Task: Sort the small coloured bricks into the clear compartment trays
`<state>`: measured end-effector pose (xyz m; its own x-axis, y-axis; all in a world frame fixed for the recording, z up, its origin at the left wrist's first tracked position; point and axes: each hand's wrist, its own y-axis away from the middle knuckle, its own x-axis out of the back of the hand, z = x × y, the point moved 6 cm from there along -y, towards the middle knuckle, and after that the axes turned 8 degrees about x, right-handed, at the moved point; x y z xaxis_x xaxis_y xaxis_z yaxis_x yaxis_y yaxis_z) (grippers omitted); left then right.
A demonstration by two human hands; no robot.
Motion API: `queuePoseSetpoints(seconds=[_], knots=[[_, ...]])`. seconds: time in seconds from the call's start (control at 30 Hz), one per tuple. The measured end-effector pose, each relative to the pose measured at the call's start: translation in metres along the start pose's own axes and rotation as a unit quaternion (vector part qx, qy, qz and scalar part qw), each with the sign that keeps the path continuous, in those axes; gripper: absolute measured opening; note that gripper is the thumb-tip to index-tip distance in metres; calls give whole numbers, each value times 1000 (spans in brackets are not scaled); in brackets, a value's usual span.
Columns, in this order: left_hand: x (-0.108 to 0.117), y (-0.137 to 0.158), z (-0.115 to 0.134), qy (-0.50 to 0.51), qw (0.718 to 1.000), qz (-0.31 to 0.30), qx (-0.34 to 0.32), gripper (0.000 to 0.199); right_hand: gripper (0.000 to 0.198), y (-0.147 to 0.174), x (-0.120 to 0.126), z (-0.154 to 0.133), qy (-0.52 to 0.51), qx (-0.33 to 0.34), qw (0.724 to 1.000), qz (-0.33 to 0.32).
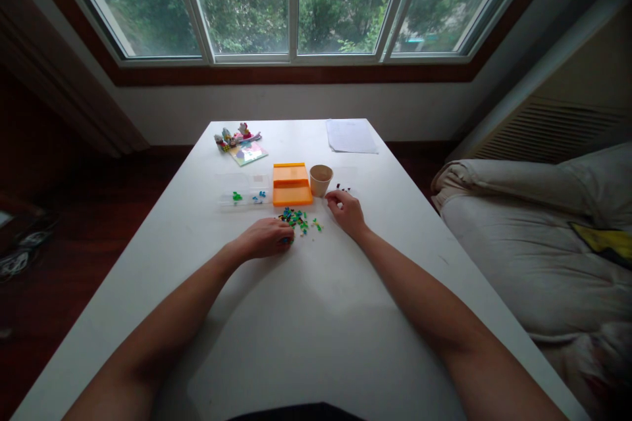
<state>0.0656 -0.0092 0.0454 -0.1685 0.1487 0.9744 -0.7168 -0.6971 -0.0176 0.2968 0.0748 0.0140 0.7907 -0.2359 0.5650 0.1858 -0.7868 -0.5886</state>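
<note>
A loose pile of tiny building bricks [295, 218], green, blue, dark and pale, lies on the white table. At its left edge my left hand [269, 237] rests with curled fingers, and a few small bricks show in and beside them. My right hand [347, 210] is closed in a pinch to the right of the pile, just in front of a brown paper cup [320, 180]. Its fingertips are by a clear tray with a few dark bricks [342, 187]; anything between them is too small to make out. Behind the pile sits an orange plastic box [292, 185] with compartments.
Left of the orange box, a clear tray holds green bricks [237, 196] and blue bricks [259, 197]. Farther back are assembled toy figures [237, 136], a shiny card [249, 152] and paper sheets [351, 136]. A couch [513, 237] stands right of the table.
</note>
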Motion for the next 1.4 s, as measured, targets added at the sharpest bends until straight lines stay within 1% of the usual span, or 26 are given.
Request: queuePoseSetpoints(seconds=[0.3,0.47,0.7,0.8,0.9,0.93,1.0,1.03,1.1,1.17,1.2,1.27,1.33,1.4], knots=[[-8,-1,-1,-2,1000,9,-13,10,18,1,-1,0,-2,-6,1000,1],[-9,-1,-1,-4,1000,12,-7,9,18,1,-1,0,-7,-5,1000,1],[-10,-2,-1,21,999,18,-16,10,17,1,-2,0,-5,-7,1000,2],[-8,-2,-8,41,998,44,-3,12,17,1,-2,0,-7,-4,1000,2],[-1,0,-27,65,991,109,41,15,17,1,-2,-1,-9,-4,1000,2],[3,1,-37,73,985,140,67,16,18,1,-2,-1,-10,-4,1000,2],[13,8,-61,87,963,215,140,19,18,0,-1,-1,-10,-3,1000,4],[18,14,-75,94,943,258,187,19,17,0,-1,-2,-10,-2,1000,4],[28,29,-101,102,894,338,277,21,18,0,-1,-2,-7,-2,1000,2],[35,44,-122,101,851,389,339,24,18,1,-1,-1,-4,-4,1000,2],[37,51,-130,98,834,403,363,25,18,1,-1,-1,-4,-4,1000,3],[39,61,-145,86,810,415,405,25,18,1,-1,-1,-4,-1,1000,5],[39,68,-155,73,795,414,437,23,18,1,-1,-2,-6,1,1000,5],[36,72,-163,70,788,404,459,22,18,1,-1,-2,-7,0,1000,4]])
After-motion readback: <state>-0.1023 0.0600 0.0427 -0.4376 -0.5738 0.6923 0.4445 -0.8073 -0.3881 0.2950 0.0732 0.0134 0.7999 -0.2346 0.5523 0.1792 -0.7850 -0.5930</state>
